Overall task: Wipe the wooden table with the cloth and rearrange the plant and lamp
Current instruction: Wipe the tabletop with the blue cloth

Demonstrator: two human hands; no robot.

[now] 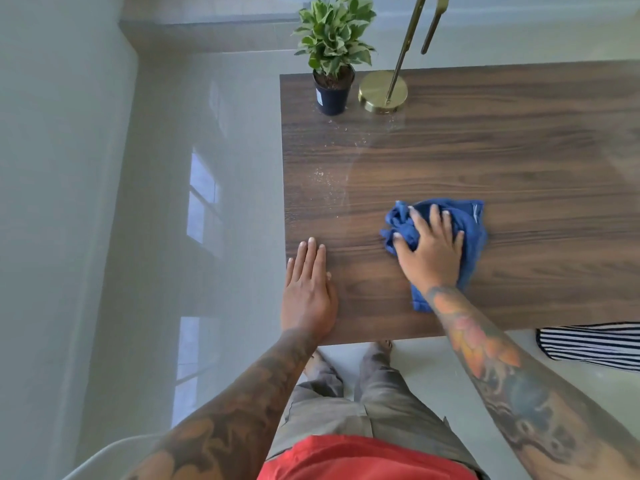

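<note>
Head view is showing a crumpled blue cotton cloth (pixel 464 220) lying bunched on the dark walnut-grain wooden table (pixel 519 150), with the right hand (pixel 429 251) pressing down on it, fingers spread and slightly curled into the folds. One tail of the cloth is trailing out beneath the wrist toward the near edge. To the left of that hand, well apart, the left hand (pixel 308 289) is resting flat on the table's near-left corner, fingers straight and together, holding nothing. Pale dusty specks (pixel 325 178) are showing on the wood beyond the left hand. Far beyond both hands, a leafy green-and-cream plant in a dark round pot (pixel 332 91) is standing just beside the round brass lamp base (pixel 381 93) with its slim brass stem. A striped fabric (pixel 588 344) is lying right of the grip, beyond the table edge, above a glossy pale floor (pixel 138 237).
</note>
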